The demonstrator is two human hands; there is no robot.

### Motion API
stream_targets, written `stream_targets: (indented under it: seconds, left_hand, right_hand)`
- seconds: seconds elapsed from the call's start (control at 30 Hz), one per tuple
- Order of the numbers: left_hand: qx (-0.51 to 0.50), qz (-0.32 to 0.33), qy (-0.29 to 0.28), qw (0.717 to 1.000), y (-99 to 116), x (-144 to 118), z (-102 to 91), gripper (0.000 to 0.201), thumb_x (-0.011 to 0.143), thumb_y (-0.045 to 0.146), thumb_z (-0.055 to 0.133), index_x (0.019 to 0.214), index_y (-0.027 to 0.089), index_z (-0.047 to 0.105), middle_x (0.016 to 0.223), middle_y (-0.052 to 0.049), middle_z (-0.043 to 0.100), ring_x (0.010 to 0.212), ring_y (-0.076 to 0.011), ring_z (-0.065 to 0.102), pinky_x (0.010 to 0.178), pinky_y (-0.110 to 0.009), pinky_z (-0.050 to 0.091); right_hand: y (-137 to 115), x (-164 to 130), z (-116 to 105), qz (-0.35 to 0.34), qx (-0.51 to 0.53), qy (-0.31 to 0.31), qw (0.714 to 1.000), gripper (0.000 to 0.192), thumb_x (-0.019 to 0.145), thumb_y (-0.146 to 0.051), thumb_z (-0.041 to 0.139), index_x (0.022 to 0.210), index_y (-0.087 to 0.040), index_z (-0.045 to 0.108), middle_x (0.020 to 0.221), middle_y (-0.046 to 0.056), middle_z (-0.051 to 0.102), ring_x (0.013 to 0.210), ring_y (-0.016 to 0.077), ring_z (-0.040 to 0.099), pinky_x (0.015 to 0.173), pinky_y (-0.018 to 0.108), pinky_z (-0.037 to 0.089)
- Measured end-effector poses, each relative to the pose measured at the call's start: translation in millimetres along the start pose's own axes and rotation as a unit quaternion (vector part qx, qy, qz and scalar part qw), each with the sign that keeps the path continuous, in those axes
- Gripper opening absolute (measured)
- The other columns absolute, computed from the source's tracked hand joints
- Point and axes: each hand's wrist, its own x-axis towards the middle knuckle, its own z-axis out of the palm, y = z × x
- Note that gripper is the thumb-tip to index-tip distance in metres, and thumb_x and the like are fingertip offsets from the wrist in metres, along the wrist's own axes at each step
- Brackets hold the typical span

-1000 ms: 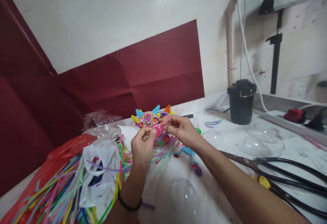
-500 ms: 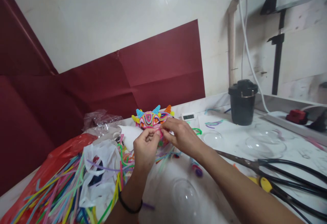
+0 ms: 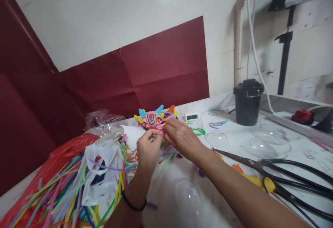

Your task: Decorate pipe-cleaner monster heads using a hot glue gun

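Note:
Both my hands meet at the middle of the table with fingertips pinched close together. My left hand (image 3: 148,148) is closed on a pink pipe cleaner (image 3: 163,135), its thumb and index finger pressed together. From the other side my right hand (image 3: 183,138) pinches the same pink piece, with its fingertips partly hidden behind the knuckles. Just behind the hands sit colourful horned heads (image 3: 151,118) made of pipe cleaners, with blue and orange horns and orange eyes. My fingers cover their lower part, and I cannot tell whether the pink piece is joined to them.
Loose pipe cleaners (image 3: 65,193) lie on a red plastic bag (image 3: 75,144) at left, beside a white bag (image 3: 104,155). To the right are black-handled scissors (image 3: 256,165), a yellow-handled tool (image 3: 270,184), a black bin (image 3: 248,106) and a power strip (image 3: 283,118). A clear dome (image 3: 187,196) stands in front.
My right hand has turned slightly, its fingers more curled over the pink piece. The right forearm sits a little lower left, showing more of the yellow-handled tool. The view has shifted slightly.

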Motion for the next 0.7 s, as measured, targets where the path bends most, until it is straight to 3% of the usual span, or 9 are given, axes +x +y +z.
stream_targets:
  seconds: [0.17,0.3,0.5,0.7]
  left_hand:
    - [-0.002,-0.008,0.001,1.000,3.7,-0.1,-1.5,0.018,0.067,0.033,0.063,0.062,0.016,0.061,0.049,0.005,0.049,0.045,-0.0078,0.042,0.044,-0.019,0.033]
    - [-0.005,-0.016,0.001,1.000,3.2,0.5,-1.2,0.018,0.066,0.033,0.063,0.062,0.016,0.061,0.050,0.005,0.050,0.046,-0.0077,0.042,0.045,-0.019,0.034]
    - [-0.026,-0.020,0.004,0.999,1.2,0.6,-1.2,0.018,0.068,0.034,0.062,0.065,0.016,0.061,0.050,0.006,0.048,0.045,-0.0073,0.041,0.042,-0.018,0.029]
    - [-0.034,-0.040,0.000,0.999,1.9,-0.6,-1.3,0.018,0.068,0.034,0.064,0.065,0.016,0.062,0.048,0.007,0.047,0.043,-0.0067,0.038,0.041,-0.018,0.027]
  right_hand:
    - [4.6,1.7,4.4,0.065,0.090,0.019,0.994,0.018,0.089,-0.007,0.049,0.076,-0.014,0.061,0.069,0.000,0.059,0.065,0.0115,0.053,0.061,0.021,0.039]
    - [7.1,3.1,4.1,0.095,0.121,0.036,0.987,0.019,0.088,-0.008,0.050,0.077,-0.014,0.063,0.064,-0.001,0.060,0.059,0.0103,0.054,0.056,0.020,0.038]
    - [6.4,1.3,-0.2,0.040,0.106,0.036,0.993,0.014,0.089,-0.011,0.053,0.093,-0.015,0.065,0.090,0.006,0.065,0.087,0.0168,0.060,0.077,0.026,0.044]
    - [8.0,-0.2,-4.0,-0.013,0.028,0.031,0.999,0.015,0.092,-0.015,0.050,0.087,-0.014,0.064,0.083,0.009,0.063,0.081,0.0198,0.056,0.076,0.031,0.042]
